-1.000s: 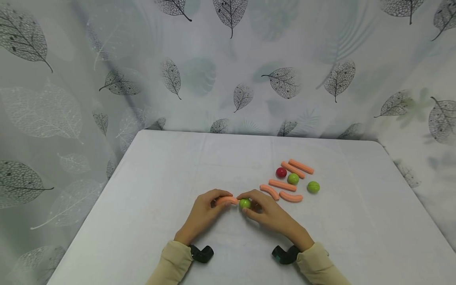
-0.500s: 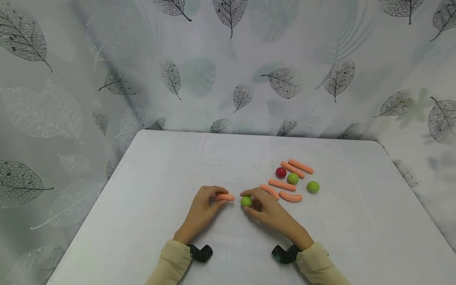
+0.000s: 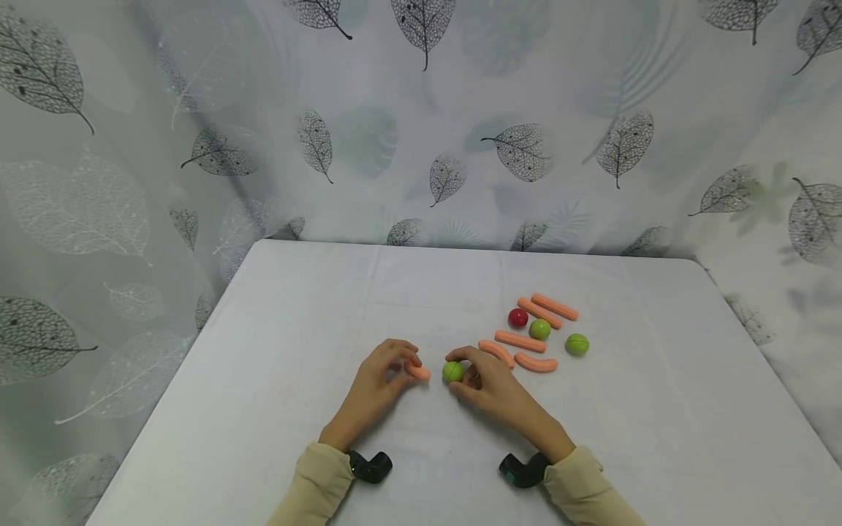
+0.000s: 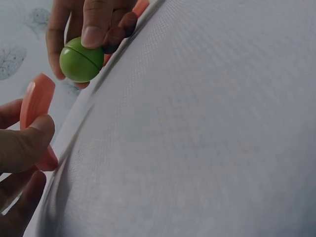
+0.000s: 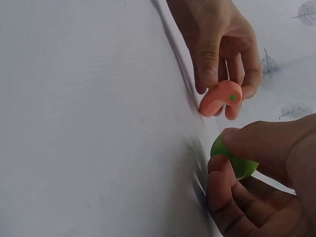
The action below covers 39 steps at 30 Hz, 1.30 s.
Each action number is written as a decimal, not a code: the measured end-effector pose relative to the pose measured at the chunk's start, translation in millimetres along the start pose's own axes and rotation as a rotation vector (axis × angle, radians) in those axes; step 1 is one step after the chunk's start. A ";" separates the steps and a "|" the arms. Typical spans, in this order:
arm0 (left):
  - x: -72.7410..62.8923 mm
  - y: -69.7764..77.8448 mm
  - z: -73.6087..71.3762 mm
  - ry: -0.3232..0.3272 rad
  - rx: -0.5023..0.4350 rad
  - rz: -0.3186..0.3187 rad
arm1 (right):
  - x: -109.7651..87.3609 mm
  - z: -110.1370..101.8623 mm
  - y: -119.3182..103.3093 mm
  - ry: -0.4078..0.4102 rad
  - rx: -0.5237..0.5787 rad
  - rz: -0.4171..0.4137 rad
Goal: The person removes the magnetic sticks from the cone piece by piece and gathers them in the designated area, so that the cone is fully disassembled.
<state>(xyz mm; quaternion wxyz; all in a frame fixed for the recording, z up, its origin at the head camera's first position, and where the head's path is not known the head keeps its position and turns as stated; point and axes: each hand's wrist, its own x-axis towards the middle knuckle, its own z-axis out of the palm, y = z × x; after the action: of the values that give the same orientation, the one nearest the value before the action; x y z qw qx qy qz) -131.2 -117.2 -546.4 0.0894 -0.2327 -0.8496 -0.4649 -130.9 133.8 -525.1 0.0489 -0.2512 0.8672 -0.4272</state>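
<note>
My left hand (image 3: 376,381) pinches a short curved orange piece, like a toy sausage (image 3: 419,372), between thumb and fingers. In the right wrist view a green dot marks one end of this sausage (image 5: 217,97). Between the thumb and fingers of my right hand (image 3: 495,387) is a shiny green ball (image 3: 452,372). A groove runs round the ball (image 4: 79,61) in the left wrist view. Sausage and ball are held close to each other, with a small gap between them. Part of each is covered by fingers.
Beyond my right hand, several orange sausage pieces (image 3: 521,341), straight and curved, lie on the white table (image 3: 316,307). Among them are a red ball (image 3: 517,318) and a green ball (image 3: 540,329). Another green ball (image 3: 577,345) sits farther right. Leaf-patterned cloth (image 3: 368,146) hangs behind.
The sausage's end was right by the green ball; my left hand has drawn it away to the left and turned it, its free end now pointing lower. The right hand has barely moved.
</note>
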 end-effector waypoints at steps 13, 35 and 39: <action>-1.5 -2.4 2.8 -0.065 -0.037 0.017 | 0.7 9.0 6.6 0.085 -0.018 -0.106; -2.6 1.4 4.1 -0.151 -0.108 0.004 | -1.6 13.3 5.7 0.092 0.037 -0.071; -2.3 2.1 4.7 -0.147 -0.103 -0.014 | -2.3 13.2 5.2 0.067 0.045 -0.057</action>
<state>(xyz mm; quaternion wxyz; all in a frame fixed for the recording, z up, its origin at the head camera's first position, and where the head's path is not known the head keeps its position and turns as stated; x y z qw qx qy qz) -127.9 -113.1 -548.3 0.0116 -0.2646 -0.8305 -0.4900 -126.9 128.1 -537.7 0.0135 -0.2603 0.8510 -0.4559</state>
